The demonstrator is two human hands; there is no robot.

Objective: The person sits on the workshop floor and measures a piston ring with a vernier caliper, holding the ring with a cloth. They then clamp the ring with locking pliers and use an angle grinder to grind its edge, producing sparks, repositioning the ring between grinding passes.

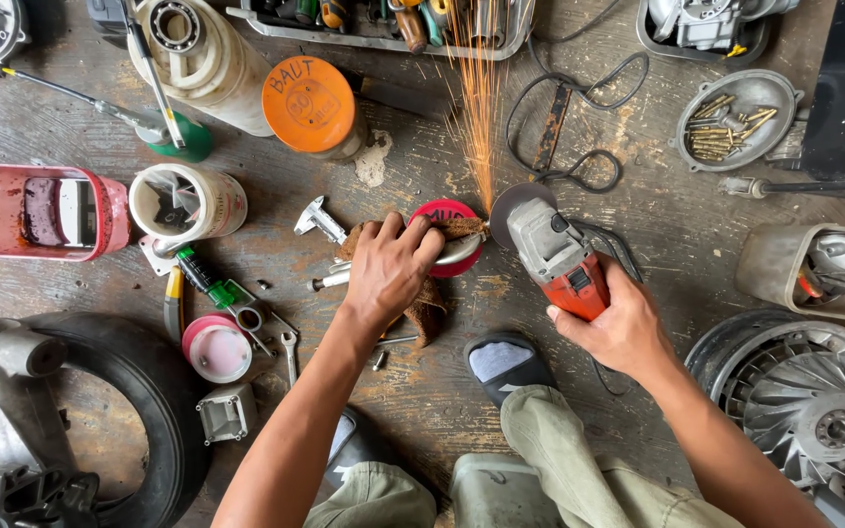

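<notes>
Near the centre of the frame, the left hand [386,271] is pressed palm-down with the fingers curled over a frayed brown rag [429,305], through which a curved, shiny metal part [460,250] is pinned against a round red lid [447,214]; the forearm is stretched up from the lower left. To the right of centre, the right hand [620,328] is wrapped tightly around the orange-red body of an angle grinder [557,256], whose grey cast head is angled toward the upper left. The grinder's disc [512,202] is laid against the tip of the metal part, and a narrow fan of orange sparks [476,108] is thrown straight up toward the top edge. Everything is spread on a worn, scratched wooden floor [422,391]. An orange-capped jar [313,106] is seen in the upper middle, a dented red plastic tub [39,211] at the left, a black rubber tyre [139,411] at the lower left, and a shallow metal dish of brass-coloured screws [735,119] at the upper right. A finned, silvery fan wheel [814,406] is placed at the lower right, and a dark sandal [503,364] is visible below the hands.
</notes>
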